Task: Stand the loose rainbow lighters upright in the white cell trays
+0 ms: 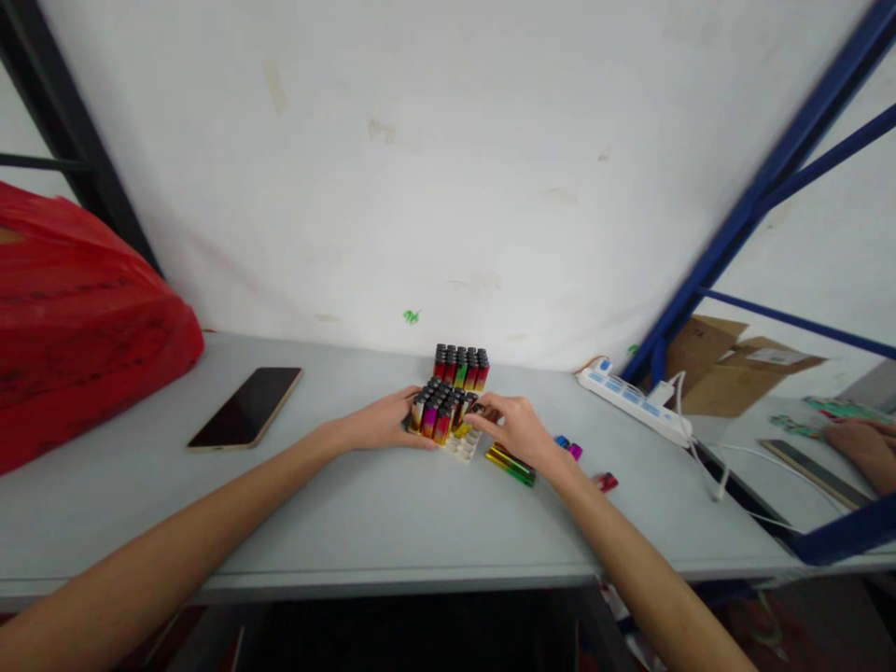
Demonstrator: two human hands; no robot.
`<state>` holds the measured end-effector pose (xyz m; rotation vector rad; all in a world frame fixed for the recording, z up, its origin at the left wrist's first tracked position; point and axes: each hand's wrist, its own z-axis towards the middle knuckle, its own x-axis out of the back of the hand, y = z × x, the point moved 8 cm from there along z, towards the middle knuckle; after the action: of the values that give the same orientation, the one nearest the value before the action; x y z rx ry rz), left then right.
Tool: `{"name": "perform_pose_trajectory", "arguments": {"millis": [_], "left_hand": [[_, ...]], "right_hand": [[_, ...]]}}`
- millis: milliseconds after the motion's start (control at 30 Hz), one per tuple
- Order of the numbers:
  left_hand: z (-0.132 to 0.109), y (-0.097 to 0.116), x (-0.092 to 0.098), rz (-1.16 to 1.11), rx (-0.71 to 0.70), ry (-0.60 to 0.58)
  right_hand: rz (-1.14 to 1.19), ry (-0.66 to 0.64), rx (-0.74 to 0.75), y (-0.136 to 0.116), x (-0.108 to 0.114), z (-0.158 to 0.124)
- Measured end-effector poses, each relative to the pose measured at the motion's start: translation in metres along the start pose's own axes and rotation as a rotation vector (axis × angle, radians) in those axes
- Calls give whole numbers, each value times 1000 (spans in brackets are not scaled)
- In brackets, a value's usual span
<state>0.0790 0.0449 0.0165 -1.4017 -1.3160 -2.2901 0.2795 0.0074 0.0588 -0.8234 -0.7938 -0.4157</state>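
My left hand (382,422) grips the left side of a white tray (460,448) with thumb and fingers spread around it. Several upright lighters (432,418) with black tops and shiny coloured bodies fill the tray's left and back part; bare sockets show at its front right. At the tray's right side, my right hand (514,425) pinches a lighter (478,409) by its dark top, its body partly hidden. Beside that hand lie loose yellow and green lighters (511,464) on their sides. Behind the tray stands another block of red and green lighters (462,369).
More loose lighters, blue and purple (569,447) and red (606,482), lie right of my forearm. A phone (246,408) and red bag (91,317) are at left. A power strip (634,401), blue rack post (742,215) and another person's hand (864,453) are at right.
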Motion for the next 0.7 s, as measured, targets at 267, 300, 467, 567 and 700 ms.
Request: {"name": "perform_pose_trajectory", "arguments": {"millis": [267,300,467,567,700], "left_hand": [[1,-1,0,12,-2,4],[1,-2,0,12,-3,6],[0,1,1,-8,-11,11],[0,3,2,-5,3,14],[-1,4,3,-3,15,18]], "right_hand": [[-300,-79,-56,-2,-12,4],[-317,-76,-78,-2,-10,4],[-111,32,14,0,20,1],[-55,139,68,13,46,-4],[-38,141,44,31,65,-8]]}}
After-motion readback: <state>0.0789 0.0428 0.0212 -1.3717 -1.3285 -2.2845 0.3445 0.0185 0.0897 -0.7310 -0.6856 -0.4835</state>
